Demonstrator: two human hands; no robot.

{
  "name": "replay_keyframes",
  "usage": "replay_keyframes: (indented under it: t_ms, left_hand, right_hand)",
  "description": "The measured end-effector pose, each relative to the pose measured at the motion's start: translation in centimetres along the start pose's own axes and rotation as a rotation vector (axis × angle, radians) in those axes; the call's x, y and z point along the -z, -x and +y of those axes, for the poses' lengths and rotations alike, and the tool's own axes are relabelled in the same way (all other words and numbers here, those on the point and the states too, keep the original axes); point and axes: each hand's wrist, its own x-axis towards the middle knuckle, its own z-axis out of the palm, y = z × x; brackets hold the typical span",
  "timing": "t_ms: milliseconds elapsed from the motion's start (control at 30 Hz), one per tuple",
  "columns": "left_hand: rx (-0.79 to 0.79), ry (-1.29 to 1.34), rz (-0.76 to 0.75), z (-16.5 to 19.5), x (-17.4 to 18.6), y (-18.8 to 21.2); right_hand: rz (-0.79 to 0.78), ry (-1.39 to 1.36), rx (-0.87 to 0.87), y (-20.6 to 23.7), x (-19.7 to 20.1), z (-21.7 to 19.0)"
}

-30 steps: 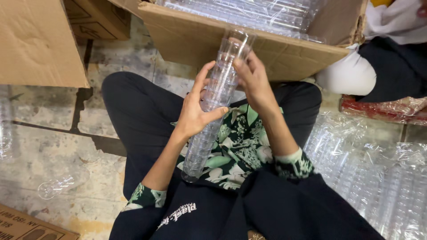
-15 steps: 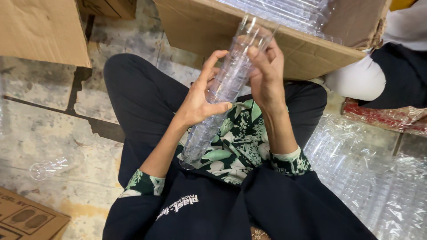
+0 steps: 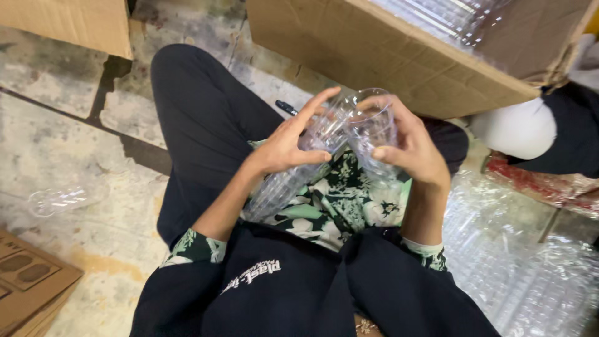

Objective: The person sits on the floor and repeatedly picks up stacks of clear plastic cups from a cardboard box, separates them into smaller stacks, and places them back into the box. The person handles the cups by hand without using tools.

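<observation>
Cardboard box (image 3: 399,56), upper right of frame: contains clear plastic cups. Stack of clear cups (image 3: 293,175), centre frame: lies tilted over the lap, its upper end between both hands. Left hand (image 3: 290,146): fingers spread wide, curled against the stack's left side. Right hand (image 3: 409,146): fingers wrapped around a single clear cup (image 3: 371,128) at the stack's upper end, wrist bent.

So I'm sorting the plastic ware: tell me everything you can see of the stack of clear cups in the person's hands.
The stack of clear cups is thin, see-through plastic, nested into a long column. It slants from the lap up toward the cardboard box. The left hand grips its upper part; the right hand holds a single cup at its top end. Its lower end rests on the flowered shirt.
</observation>
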Motion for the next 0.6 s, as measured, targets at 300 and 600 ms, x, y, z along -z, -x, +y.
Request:
replay_keyframes:
  t_ms: [300, 600]
  left_hand:
    - [0.502, -0.15, -0.269, -0.5, 1.1, 9.7]
    - [0.085, 0.006, 0.349, 4.7, 4.1, 1.0]
  right_hand:
    - [-0.007, 0.13, 0.059, -0.9, 0.2, -0.4]
    - [0.217, 0.033, 0.454, -3.7, 2.3, -3.6]
